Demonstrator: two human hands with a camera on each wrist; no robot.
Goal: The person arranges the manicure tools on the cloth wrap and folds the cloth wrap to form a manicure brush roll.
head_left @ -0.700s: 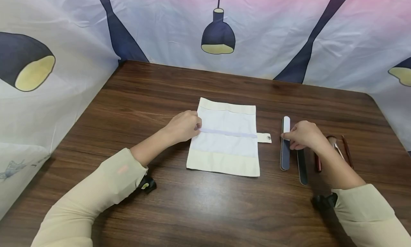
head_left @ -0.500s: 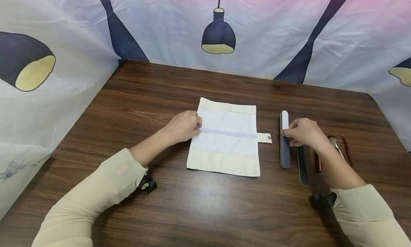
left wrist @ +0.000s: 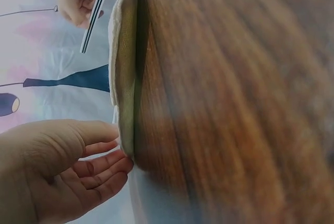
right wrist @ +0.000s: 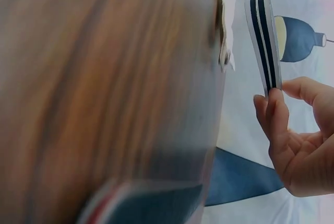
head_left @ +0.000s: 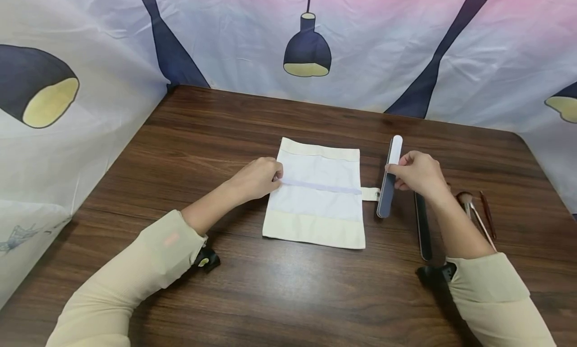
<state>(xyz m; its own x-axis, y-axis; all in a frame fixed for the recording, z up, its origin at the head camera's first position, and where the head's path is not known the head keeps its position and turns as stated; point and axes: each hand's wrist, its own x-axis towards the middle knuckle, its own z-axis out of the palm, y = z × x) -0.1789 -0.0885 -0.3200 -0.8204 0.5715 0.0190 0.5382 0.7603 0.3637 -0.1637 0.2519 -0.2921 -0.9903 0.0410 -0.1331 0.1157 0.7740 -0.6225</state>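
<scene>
A cream and white cloth roll-up pouch lies unfolded on the table, a pale strap across its middle and a snap tab on its right side. My left hand pinches the pouch's left edge between thumb and fingers; the left wrist view shows the fingertips at the fabric edge. Raised off the table, a nail buffer with a white and a grey part is pinched in my right hand. Dark and light layers show along the buffer's side in the right wrist view. Its lower end overlaps the tab in the head view.
A black nail file lies on the wooden table just below the right hand. Farther right are a makeup brush and a thin dark-red stick. A printed cloth hangs behind the table.
My right hand has lifted the nail buffer and carried it left and away from me toward the pouch, tilting it. The left hand stays at the pouch's edge.
</scene>
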